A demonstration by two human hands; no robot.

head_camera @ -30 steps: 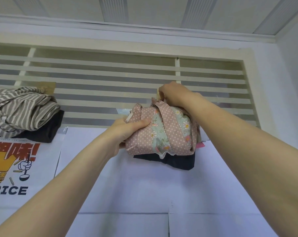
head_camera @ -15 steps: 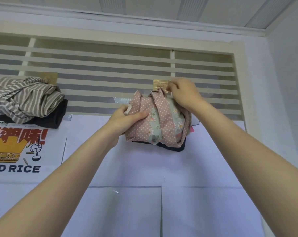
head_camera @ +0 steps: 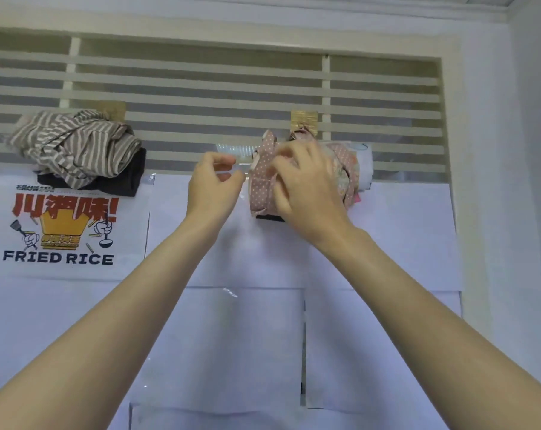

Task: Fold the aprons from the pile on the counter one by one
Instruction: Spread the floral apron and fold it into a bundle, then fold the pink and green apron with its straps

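A folded pink polka-dot apron (head_camera: 260, 184) with a floral panel hangs as a bundle below a gold hook (head_camera: 304, 120) on the slatted wall, with a black cloth edge (head_camera: 269, 218) under it. My right hand (head_camera: 306, 187) is in front of the bundle with its fingers spread and relaxed, covering its middle. Just left of the bundle, my left hand (head_camera: 214, 181) is apart from it, its fingers loosely curled around nothing.
A striped beige apron bundle (head_camera: 76, 147) sits over a black cloth (head_camera: 123, 181) at the upper left. A "FRIED RICE" poster (head_camera: 61, 225) is below it. White paper sheets (head_camera: 241, 336) cover the wall, and a side wall (head_camera: 529, 181) closes the right.
Both hands have let go of the pink apron bundle. My left hand has drawn away to the left, and my right hand has come off the strap by the hook.
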